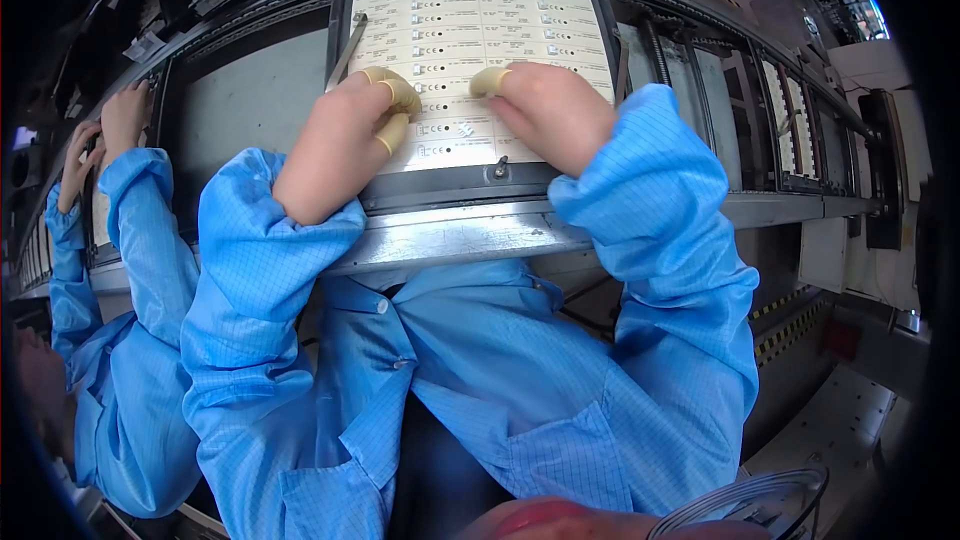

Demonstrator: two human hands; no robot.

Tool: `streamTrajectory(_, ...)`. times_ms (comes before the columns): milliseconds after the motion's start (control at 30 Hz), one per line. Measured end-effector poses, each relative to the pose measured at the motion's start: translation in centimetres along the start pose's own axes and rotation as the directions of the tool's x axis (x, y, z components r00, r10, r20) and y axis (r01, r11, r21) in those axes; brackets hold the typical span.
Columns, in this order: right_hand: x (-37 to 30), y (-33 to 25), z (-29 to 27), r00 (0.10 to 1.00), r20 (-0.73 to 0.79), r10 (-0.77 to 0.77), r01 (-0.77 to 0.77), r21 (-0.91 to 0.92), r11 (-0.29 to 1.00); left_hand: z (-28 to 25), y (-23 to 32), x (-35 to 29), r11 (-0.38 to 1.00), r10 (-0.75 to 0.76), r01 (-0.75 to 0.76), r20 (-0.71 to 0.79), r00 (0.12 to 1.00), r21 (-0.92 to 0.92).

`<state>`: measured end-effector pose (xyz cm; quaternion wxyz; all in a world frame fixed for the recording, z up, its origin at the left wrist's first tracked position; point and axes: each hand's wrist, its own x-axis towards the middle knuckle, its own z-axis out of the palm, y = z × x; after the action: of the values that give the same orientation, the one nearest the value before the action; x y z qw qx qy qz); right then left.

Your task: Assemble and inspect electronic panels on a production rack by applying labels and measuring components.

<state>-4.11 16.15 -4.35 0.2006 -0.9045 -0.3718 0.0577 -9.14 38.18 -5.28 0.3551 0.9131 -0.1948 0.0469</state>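
A cream-white panel of circuit boards (450,62), printed in rows, lies in a dark carrier frame (440,180) before me. Small white connectors (417,49) sit along its rows. My left hand (340,140) is over the panel's lower left part, its fingers in yellow finger cots, curled down at a connector position. Whatever its fingertips hold, if anything, is hidden. Over the middle right is my right hand (555,112), with a yellow cot on one finger and its fingers bent together; their tips hide what they grip. Between the hands lie a few loose white parts (465,129) on the panel.
A thin metal strip (350,48) slants across the panel's upper left edge. The conveyor's metal rail (460,236) runs along the near side. At left a co-worker in a blue sleeve (150,200) works at the same line. Another panel (785,120) stands farther right.
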Motion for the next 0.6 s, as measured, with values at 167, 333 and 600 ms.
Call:
streamTrajectory(167,-2.8,1.1,-1.0,0.977,-0.204,-0.056,0.074,0.082,0.994,0.7,0.2,0.1,1.000,0.024,-0.025,-0.038,0.999,-0.017)
streamTrajectory(333,-5.0,2.0,-1.7,0.975,-0.215,0.062,-0.043,0.092,0.995,0.8,0.5,0.2,0.998,-0.017,0.018,-0.017,1.000,0.063)
streamTrajectory(600,-6.7,1.8,-2.1,0.927,-0.205,0.313,-0.272,0.203,0.941,1.0,0.3,0.1,0.985,-0.026,0.025,-0.001,1.000,0.171)
